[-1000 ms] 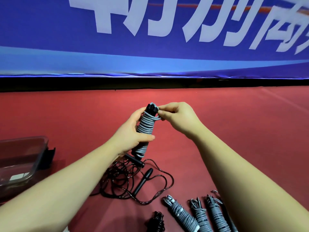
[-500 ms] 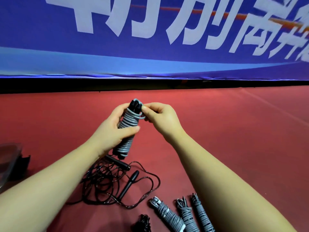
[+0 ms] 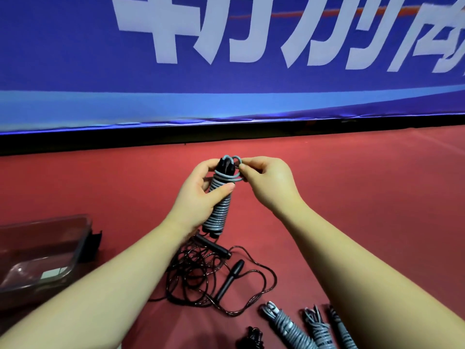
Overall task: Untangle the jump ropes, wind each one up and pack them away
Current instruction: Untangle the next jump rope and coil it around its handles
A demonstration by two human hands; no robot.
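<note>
My left hand (image 3: 198,200) grips a wound grey jump rope (image 3: 219,212), held upright over the red floor, with its black handle tips showing at the top. At that top end my right hand (image 3: 266,182) pinches a loose grey loop of the same rope. Beneath my hands a black jump rope (image 3: 201,275) lies in a loose tangle on the floor, both of its handles showing. Three wound grey ropes (image 3: 289,328) lie side by side at the bottom right. A small black wound bundle (image 3: 253,337) lies at the bottom edge.
A clear plastic bin (image 3: 40,255) with a black latch stands on the floor at the left. A blue banner with white lettering (image 3: 226,59) runs across the back above a black strip. Red floor stretches away to the right.
My right hand has drawn the rope's end out into a loop at the top of the bundle. The view has shifted, and the bin shows more fully at the left.
</note>
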